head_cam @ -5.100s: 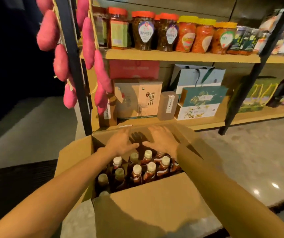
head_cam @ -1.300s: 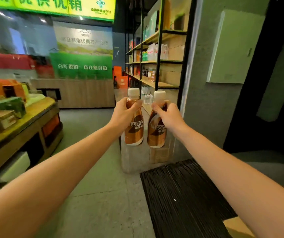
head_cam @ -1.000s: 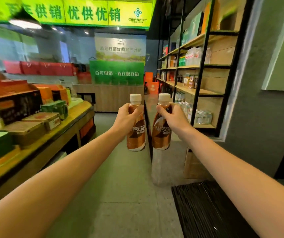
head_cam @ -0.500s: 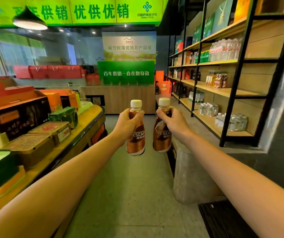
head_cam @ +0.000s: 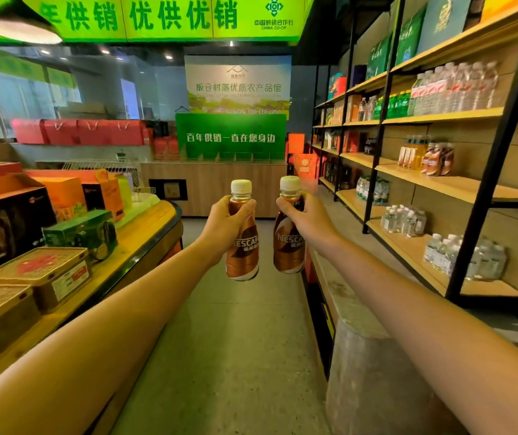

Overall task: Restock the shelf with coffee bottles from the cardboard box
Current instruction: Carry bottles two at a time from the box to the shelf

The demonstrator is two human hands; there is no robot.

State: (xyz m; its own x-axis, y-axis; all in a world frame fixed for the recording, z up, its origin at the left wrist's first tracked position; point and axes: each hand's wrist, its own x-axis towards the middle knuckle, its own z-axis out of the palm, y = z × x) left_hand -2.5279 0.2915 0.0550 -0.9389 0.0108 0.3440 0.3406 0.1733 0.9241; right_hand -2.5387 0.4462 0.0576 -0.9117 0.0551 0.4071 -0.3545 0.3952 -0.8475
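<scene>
I hold two brown Nescafe coffee bottles with white caps upright in front of me over the aisle. My left hand (head_cam: 221,226) grips the left bottle (head_cam: 243,259) round its neck and shoulder. My right hand (head_cam: 309,219) grips the right bottle (head_cam: 287,254) the same way. The two bottles hang side by side, a small gap between them. On the right stands a shelf unit (head_cam: 439,180) with black posts and wooden boards; several similar brown bottles (head_cam: 438,159) stand on its middle board. The cardboard box is out of view.
A display counter (head_cam: 119,246) with gift boxes runs along the left. Water bottles (head_cam: 464,257) fill the lower right shelf boards. A low concrete ledge (head_cam: 364,340) lies under the shelf. The tiled aisle (head_cam: 235,340) leads to a wooden counter (head_cam: 220,186) and green banner.
Earlier both hands reached into the box of bottles. Since then I have turned into the aisle with one bottle in each hand, and the right shelf has come closer.
</scene>
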